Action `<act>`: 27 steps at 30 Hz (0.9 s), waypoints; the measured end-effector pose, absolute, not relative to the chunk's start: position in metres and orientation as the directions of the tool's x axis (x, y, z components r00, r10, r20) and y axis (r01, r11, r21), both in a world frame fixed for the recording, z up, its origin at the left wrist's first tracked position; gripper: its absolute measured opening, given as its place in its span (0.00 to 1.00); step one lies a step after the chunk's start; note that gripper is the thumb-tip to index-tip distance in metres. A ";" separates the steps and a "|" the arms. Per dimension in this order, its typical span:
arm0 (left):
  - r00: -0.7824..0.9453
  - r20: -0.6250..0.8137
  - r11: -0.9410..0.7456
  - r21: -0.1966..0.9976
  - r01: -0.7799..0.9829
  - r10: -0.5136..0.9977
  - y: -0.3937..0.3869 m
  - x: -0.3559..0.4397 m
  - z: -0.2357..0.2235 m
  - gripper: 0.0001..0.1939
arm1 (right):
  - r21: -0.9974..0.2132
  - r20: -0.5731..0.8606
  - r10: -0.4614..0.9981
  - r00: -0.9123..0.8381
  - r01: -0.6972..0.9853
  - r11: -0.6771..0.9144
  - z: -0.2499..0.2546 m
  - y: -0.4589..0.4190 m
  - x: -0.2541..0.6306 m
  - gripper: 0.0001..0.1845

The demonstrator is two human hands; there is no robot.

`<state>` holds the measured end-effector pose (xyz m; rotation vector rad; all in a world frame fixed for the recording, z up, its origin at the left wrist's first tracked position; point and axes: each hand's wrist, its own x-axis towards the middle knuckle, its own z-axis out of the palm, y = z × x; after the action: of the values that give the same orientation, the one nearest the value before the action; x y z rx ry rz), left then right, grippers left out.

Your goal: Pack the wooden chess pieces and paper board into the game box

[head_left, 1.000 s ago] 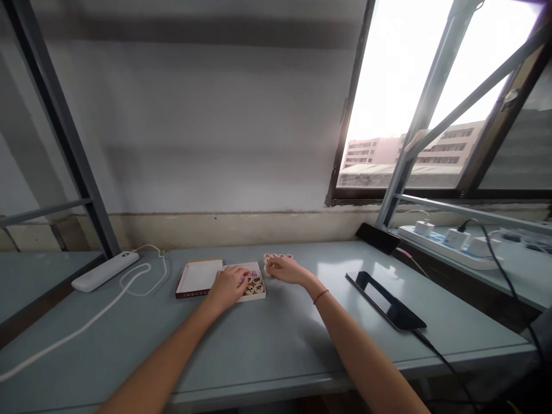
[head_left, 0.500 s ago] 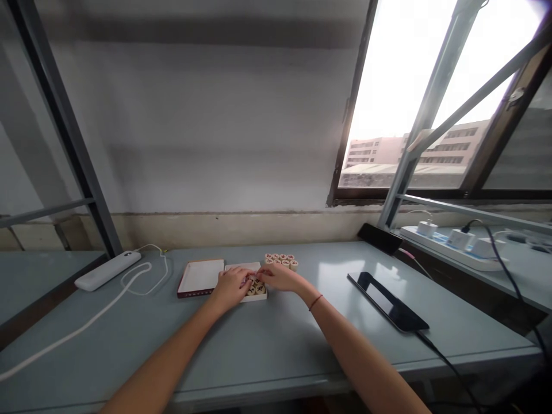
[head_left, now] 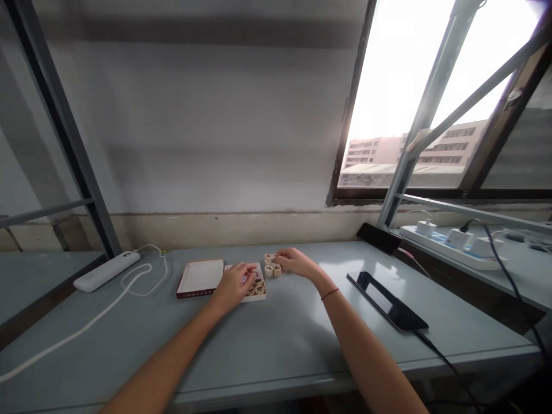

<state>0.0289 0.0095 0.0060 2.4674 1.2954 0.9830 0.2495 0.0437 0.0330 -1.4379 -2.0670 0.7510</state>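
Note:
My left hand [head_left: 235, 282] rests over the white box tray [head_left: 259, 298], thumb and fingers apart, and covers its left part. Round wooden Chinese chess pieces [head_left: 259, 289] with dark characters lie in the tray by my thumb. Something pinkish shows between thumb and fingers, too small to make out. To the right of the tray, my right hand [head_left: 293, 261] is over a group of set-out chess pieces [head_left: 269, 269], fingertips pinched together at a piece. The hand hides part of the group.
The box lid [head_left: 200, 277] lies inside-up left of the tray. A tablet [head_left: 386, 300] with a cable lies to the right. A white power bank-like device [head_left: 107, 270] and white cord are at left. A dark phone-like slab [head_left: 378, 238] leans near the bed frame; a power strip [head_left: 448, 247] sits beyond.
My right hand went from the set-out pieces to the tray, then back right to the group. More pieces show at the group's near side. My left hand stays at the tray, its fingers slightly lifted.

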 end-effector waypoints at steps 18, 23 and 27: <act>0.372 0.366 -0.489 0.310 0.815 0.853 0.013 0.025 -0.002 0.14 | -0.522 -0.339 0.924 -0.177 0.853 -0.028 0.014 0.060 0.281 0.15; 0.359 0.328 -0.454 0.286 0.844 0.874 0.014 0.025 -0.004 0.14 | -0.573 -0.240 0.902 -0.359 0.803 0.167 0.015 0.056 0.262 0.18; 0.358 0.264 -0.421 0.243 0.874 0.896 0.013 0.025 -0.002 0.15 | -0.571 -0.010 0.878 -0.478 0.723 0.388 0.017 0.048 0.237 0.15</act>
<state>0.0249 0.0128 -0.0025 2.5383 1.6557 0.5553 0.2374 0.0483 0.0169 -1.4044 -2.3562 0.7471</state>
